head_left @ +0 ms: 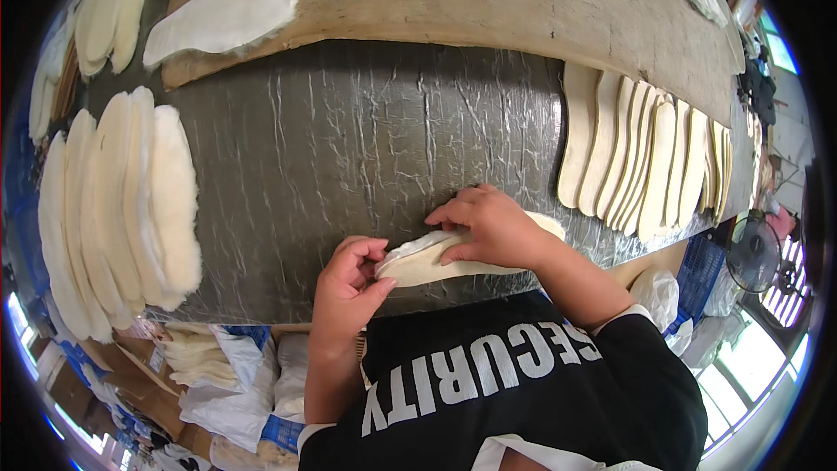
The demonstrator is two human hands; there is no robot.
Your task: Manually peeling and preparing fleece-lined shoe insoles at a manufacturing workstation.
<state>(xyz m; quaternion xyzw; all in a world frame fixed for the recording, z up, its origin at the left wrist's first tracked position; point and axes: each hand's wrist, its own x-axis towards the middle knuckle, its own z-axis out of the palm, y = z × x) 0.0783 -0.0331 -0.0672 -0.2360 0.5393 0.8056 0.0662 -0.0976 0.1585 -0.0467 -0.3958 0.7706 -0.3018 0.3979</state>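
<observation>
Between my two hands is a cream insole (427, 269), shaped like a shoe sole, with a white fluffy layer showing along its far edge. The fingers and thumb of my left hand (349, 283) pinch its left tip. Farther along, my right hand (495, 231) grips the insole across its middle, thumb on the near side and fingers over the far side. Its right end sticks out beyond that hand. Part of the insole is hidden under my right hand.
Fluffy cream insoles (122, 209) overlap in a row at left. Flatter insoles (645, 157) fan out at right on the dark, wrinkled table covering (331, 139). A brown board (418, 0) lies across the far side, with a white fleece insole (222, 17) on it. A fan (753, 251) stands right.
</observation>
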